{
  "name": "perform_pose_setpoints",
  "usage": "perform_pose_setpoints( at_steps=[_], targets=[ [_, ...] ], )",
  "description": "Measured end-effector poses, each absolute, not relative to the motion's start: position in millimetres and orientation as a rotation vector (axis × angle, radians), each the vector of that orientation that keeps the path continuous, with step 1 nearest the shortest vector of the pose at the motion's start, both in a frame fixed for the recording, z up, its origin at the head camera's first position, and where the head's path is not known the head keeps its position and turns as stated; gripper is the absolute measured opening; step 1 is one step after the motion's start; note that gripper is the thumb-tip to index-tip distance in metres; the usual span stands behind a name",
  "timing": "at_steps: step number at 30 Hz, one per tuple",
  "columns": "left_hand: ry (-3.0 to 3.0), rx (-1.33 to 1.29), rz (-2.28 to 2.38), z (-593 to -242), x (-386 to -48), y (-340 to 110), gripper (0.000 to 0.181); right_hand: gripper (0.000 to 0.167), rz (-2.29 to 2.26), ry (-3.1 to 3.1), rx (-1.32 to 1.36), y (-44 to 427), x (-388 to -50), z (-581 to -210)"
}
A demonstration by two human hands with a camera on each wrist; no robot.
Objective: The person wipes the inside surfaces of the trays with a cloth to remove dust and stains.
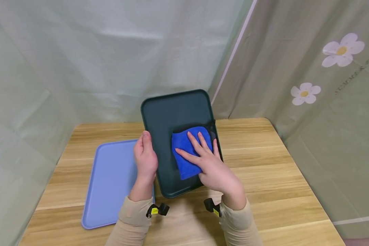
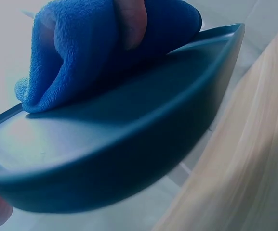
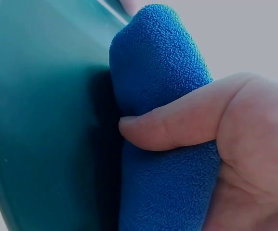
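Observation:
My left hand (image 1: 146, 155) grips the left rim of a dark green rectangular tray (image 1: 175, 106), its thumb along the edge and its other fingers hidden behind. The tray is held up at a tilt above the table. On its inner face lies a folded blue cloth (image 1: 184, 143) with a fuzzy texture. My right hand (image 1: 210, 164) holds this cloth against the tray, fingers spread across the top. In the right wrist view, the thumb (image 3: 172, 120) wraps over the side of the cloth (image 3: 163, 62).
A light blue tray (image 1: 107, 184) lies flat on the wooden table (image 1: 264, 171), left of and partly behind my left hand and forearm. Pale curtains (image 1: 126, 51) surround the table at the back and sides, with white flowers printed on the right one.

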State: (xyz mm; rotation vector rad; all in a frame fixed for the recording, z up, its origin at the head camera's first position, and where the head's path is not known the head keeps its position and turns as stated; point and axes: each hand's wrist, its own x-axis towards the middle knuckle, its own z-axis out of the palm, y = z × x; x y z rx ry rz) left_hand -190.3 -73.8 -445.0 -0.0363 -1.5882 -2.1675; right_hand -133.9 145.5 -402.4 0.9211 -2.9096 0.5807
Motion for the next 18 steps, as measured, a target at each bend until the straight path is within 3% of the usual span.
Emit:
perform_pose_setpoints(
  at_steps=[18],
  targets=[
    [-1.534,-0.003,-2.205,-448,-193,-76,0.049,0.122,0.516,-2.947,1.014,123,-129,-408]
  ],
)
